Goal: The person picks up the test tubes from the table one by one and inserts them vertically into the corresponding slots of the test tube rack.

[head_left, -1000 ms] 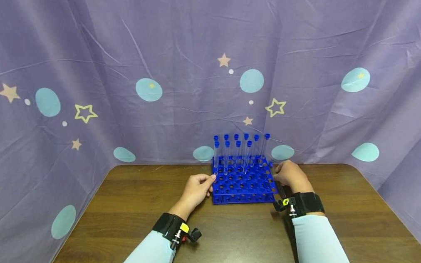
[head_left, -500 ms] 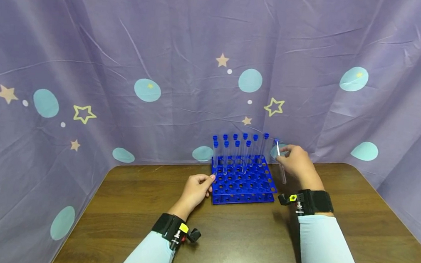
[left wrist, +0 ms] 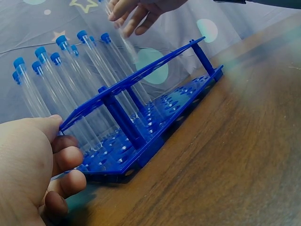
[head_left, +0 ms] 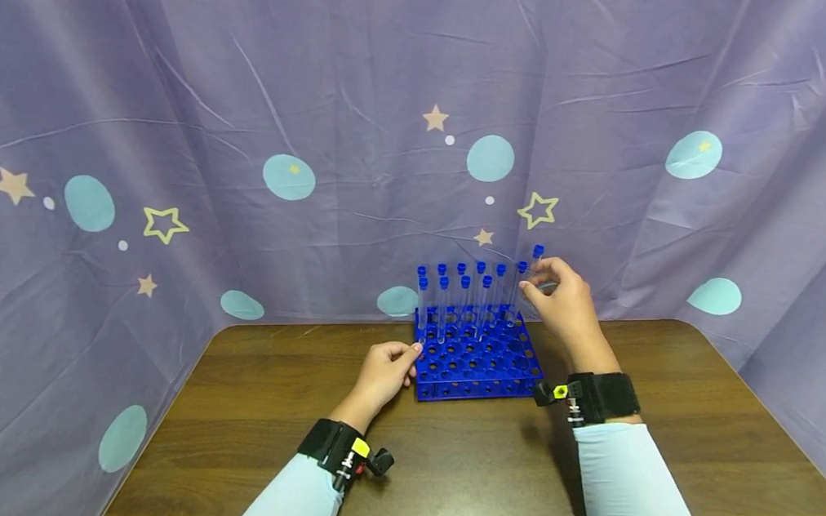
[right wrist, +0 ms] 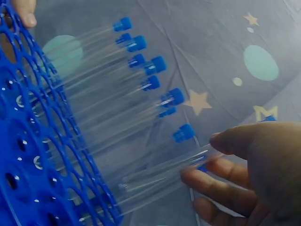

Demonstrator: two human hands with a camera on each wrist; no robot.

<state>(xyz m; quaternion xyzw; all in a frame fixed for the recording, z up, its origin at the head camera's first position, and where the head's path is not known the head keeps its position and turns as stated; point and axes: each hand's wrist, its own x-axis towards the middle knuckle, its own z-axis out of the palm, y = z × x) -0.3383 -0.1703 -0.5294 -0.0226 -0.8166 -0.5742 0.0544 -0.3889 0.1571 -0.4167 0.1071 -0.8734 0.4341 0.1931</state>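
Note:
A blue two-tier test tube rack (head_left: 480, 369) holds several upright clear test tubes with blue caps (right wrist: 155, 65) along its far rows. My left hand (head_left: 383, 370) pinches the rack's left edge; in the left wrist view its thumb lies on the upper tier and the other fingers curl below. Above the rack's far right corner, my right hand (head_left: 564, 300) grips another clear test tube (right wrist: 164, 172) between thumb and fingers. Its blue cap (head_left: 538, 251) sticks up past the hand, and its lower end points toward the rack's holes.
The rack stands on a brown wooden table (head_left: 482, 477) near its back edge. A purple curtain (head_left: 367, 106) with stars and teal spots hangs right behind. Each wrist wears a black strap (head_left: 603, 396) with a small camera.
My right hand picked up a test tube at the rack's right side, raised it, turned it upright and moved it left over the far right corner. The left hand stayed on the rack.

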